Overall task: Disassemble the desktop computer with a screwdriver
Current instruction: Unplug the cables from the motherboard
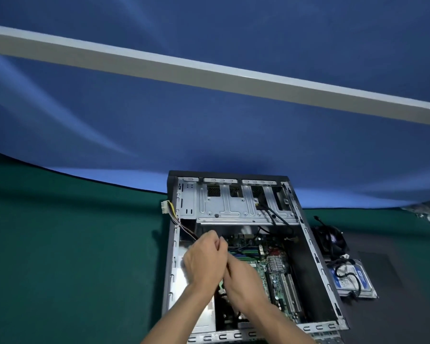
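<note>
Over open computer case (308, 234), hands, labels unreadable

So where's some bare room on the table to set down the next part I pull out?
Left of the computer case, the green mat lies bare to the frame's edge. Right of the case it is crowded: fan and hard drive.

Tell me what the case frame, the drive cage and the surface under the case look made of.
Case frame: looks like bare stamped sheet steel, dull grey, with punched slots along its rails.
Drive cage: same grey sheet metal, matte, with pressed ribs and screw holes.
Surface under the case: dark green, matte, no glare; probably cloth or a soft mat, but the weave is not visible.
</note>
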